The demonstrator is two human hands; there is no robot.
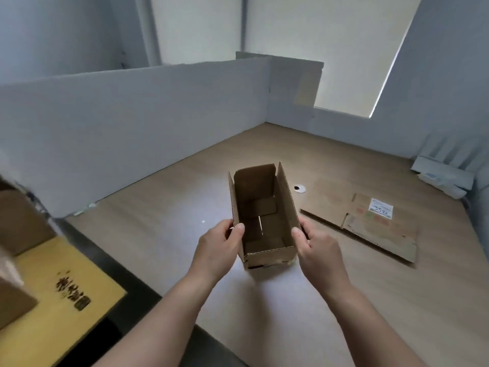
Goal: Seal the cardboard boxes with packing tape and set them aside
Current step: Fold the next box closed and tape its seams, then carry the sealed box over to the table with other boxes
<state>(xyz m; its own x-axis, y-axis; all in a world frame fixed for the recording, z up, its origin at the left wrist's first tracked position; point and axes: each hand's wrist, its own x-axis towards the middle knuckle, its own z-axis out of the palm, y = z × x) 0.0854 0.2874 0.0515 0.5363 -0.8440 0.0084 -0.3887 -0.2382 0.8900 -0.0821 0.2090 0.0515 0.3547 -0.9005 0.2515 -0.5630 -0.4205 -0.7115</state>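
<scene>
We see a small open cardboard box (pixel 267 256) approx. mid-frame, over the wooden surface (pixel 164 234), top flaps standing up, inside bare. Can't tell if its base rests on the surface or is lifted just off it.

Both hands grasp it at the near end. Left hand (pixel 222 245) pinches the left wall, thumb at the rim, other fingers curled round the outside. Right hand (pixel 315 247) does the same on the right wall, thumb at the top edge, fingers behind.

Right of the box, close to the right hand, a flattened cardboard sheet (pixel 370 234) lies on the surface w/ a white label (pixel 381 207) bearing handwritten digits. Between box and sheet, further back, a round cable grommet (pixel 299 188). Far right corner: some white plastic packets (pixel 444 176).

A white partition (pixel 132 123) runs along the surface's back and left edges. Lower left, off the surface, a yellow box (pixel 39 327) w/ dark print, and brown cartons (pixel 16 226) at the frame edge, blurred.
</scene>
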